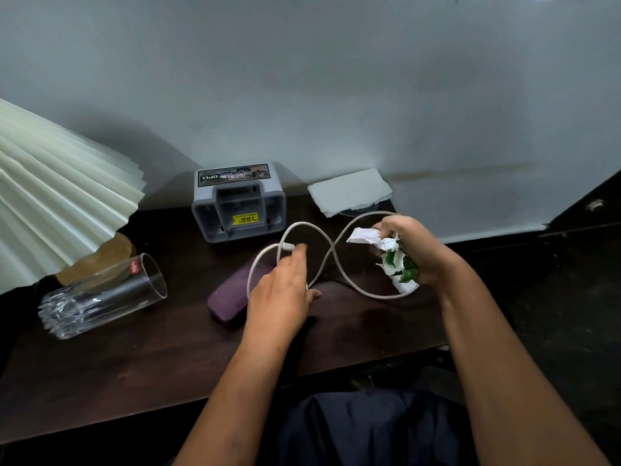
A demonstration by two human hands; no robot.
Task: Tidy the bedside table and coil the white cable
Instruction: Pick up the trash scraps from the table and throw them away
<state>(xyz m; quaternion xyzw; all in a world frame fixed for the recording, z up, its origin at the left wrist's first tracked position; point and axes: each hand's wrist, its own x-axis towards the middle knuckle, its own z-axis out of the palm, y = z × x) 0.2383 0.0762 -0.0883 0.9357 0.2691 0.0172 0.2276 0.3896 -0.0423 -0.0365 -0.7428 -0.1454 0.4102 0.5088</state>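
Note:
The white cable lies in a loose figure-eight on the dark wooden bedside table. My left hand rests on the cable's left loop, with the plug end at my fingertips; whether the fingers pinch it is unclear. My right hand is closed around crumpled white-and-green paper, and the cable's right loop passes by that hand. A purple case lies partly under my left hand.
A clear glass tumbler lies on its side at the left, below a pleated cream lampshade. A grey box with a yellow sticker stands at the back. Folded white paper leans against the wall.

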